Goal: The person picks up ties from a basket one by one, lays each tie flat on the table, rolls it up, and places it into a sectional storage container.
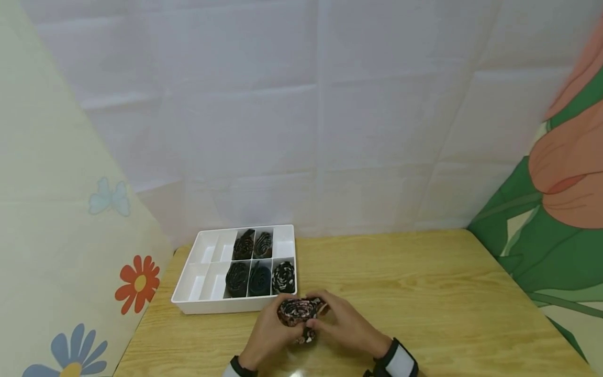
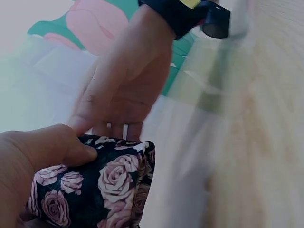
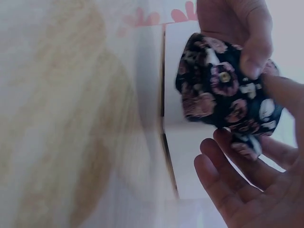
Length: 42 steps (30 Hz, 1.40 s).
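A rolled floral necktie, dark with pink roses, is held up between both hands just in front of the white tray. My left hand grips the roll from its left side, the thumb pressed over the fabric in the left wrist view. From the other side my right hand holds it near the loose end, thumb and fingers about the roll. A short tail of cloth hangs below the roll, near the right fingers, in the right wrist view. The roll's far side is partly hidden by the hands.
The white divided tray stands at the back left of the wooden table. Several dark rolled neckties stand in its middle and right compartments. A white sheet hangs behind the table, with flower-printed cloths at both sides.
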### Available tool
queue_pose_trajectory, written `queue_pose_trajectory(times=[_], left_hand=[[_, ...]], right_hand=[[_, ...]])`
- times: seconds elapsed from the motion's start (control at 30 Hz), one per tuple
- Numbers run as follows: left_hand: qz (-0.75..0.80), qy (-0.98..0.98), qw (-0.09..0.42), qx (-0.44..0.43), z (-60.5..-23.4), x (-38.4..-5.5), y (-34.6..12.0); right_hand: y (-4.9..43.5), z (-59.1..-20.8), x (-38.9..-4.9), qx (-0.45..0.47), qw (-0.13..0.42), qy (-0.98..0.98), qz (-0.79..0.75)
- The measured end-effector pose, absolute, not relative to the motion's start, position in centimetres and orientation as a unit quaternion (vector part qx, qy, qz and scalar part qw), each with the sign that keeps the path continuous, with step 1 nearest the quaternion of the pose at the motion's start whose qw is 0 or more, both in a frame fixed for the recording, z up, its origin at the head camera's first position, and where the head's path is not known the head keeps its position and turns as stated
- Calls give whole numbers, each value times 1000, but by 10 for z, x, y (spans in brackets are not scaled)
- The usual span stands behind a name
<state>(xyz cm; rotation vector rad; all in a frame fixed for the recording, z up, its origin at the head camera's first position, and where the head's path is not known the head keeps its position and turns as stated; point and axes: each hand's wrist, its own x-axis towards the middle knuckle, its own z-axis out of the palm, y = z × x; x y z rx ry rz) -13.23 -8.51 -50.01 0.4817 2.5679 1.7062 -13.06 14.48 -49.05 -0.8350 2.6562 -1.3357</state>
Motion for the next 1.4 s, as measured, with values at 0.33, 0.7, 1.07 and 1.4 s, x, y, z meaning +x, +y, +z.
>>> queue_pose_trajectory(times=[0.33,0.7,1.07,1.4], left_hand=[[546,828,-9,126,-467,-147,-96],[555,820,-71,121,-446,-169,-104],[536,828,-126,106,-435,-209,-103],[537,831,-130,66,-424,-246,-93]], right_hand=[[139,-490,-154,-251,11,845,-473],[119,-488,-178,-205,30,881,-425],[104,-487,-188,-175,36,876,-448],[103,-491,-190,-177,42,868,-462]])
